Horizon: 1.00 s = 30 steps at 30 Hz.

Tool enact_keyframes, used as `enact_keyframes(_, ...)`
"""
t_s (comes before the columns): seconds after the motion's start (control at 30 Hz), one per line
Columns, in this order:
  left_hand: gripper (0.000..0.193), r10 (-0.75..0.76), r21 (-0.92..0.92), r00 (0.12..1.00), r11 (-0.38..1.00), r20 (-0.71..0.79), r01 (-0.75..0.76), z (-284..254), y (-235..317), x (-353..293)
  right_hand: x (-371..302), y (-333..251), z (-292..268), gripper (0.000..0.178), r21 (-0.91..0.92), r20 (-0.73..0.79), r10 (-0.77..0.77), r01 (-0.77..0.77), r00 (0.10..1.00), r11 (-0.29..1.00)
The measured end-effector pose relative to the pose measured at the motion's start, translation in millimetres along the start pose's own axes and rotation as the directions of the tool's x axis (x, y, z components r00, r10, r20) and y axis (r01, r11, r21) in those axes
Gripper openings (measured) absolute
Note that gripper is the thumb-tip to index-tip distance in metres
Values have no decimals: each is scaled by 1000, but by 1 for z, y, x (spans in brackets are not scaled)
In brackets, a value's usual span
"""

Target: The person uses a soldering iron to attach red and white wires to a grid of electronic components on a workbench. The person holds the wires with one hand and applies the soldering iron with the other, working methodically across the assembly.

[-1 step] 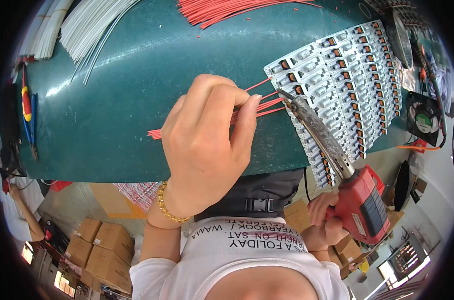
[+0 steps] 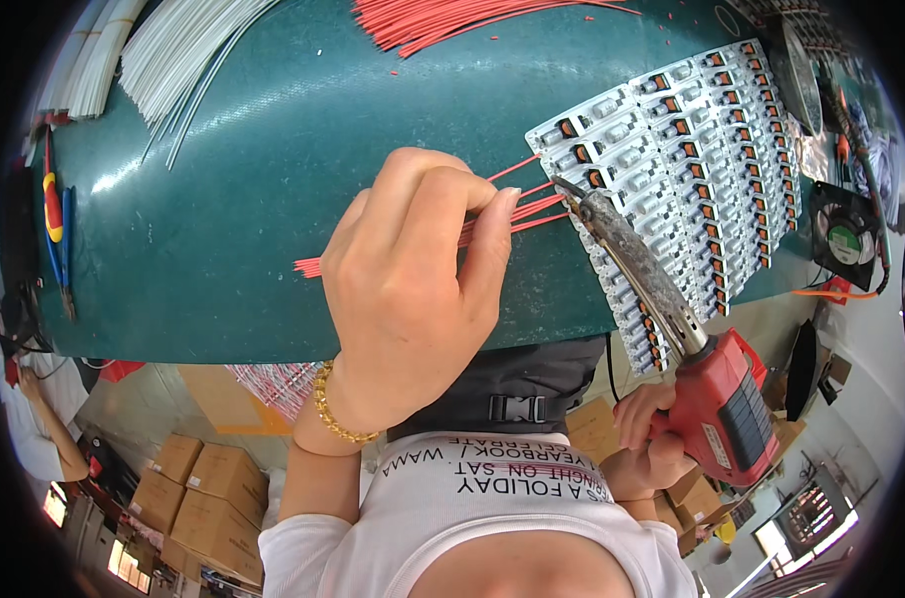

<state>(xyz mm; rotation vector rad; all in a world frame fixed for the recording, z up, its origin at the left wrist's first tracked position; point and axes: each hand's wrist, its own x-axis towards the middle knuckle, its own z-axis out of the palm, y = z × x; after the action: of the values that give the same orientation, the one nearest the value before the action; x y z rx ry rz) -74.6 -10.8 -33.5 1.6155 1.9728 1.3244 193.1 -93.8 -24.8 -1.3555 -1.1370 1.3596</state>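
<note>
My left hand (image 2: 403, 279), wearing a yellow beaded bracelet (image 2: 325, 399), is closed in a pinch on thin red wires (image 2: 540, 215). Their far tips reach the left edge of a panel of small white circuit boards (image 2: 632, 177), and their other ends stick out left of the hand. How many wires the fingers grip is hidden. My right hand (image 2: 654, 439) is wrapped around the handle of a red soldering gun (image 2: 722, 414). Its dark tip points up and left, meeting the board edge beside a wire end. Rows of small black-and-orange parts sit on the boards.
Bundles of red wires (image 2: 443, 22) and white wires (image 2: 188, 60) lie along the far side of the green tabletop (image 2: 223, 249). Pliers (image 2: 54, 219) rest at the left edge. A black fan (image 2: 844, 234) stands at right. Cardboard boxes (image 2: 218, 503) and another person's arm (image 2: 54, 429) appear lower left.
</note>
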Motion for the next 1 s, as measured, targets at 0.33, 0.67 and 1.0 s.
enact_keyframes(0.33, 12, 7, 21, 1000, 1000, -3, -7, 1, 1, -1, 16, -18, 29, 76, -61, 68, -131, 136, 989, 989)
enact_keyframes(0.67, 8, 53, -53, 997, 997, 56, -50, -6, 3, -2, 18, -23, 37, 76, -38, 70, -150, 153, 986, 987)
enact_keyframes(1.0, 8, 59, -10, 993, 998, 101, -58, -1, 4, -6, 11, -23, 30, 71, -50, 99, -126, 131, 987, 990)
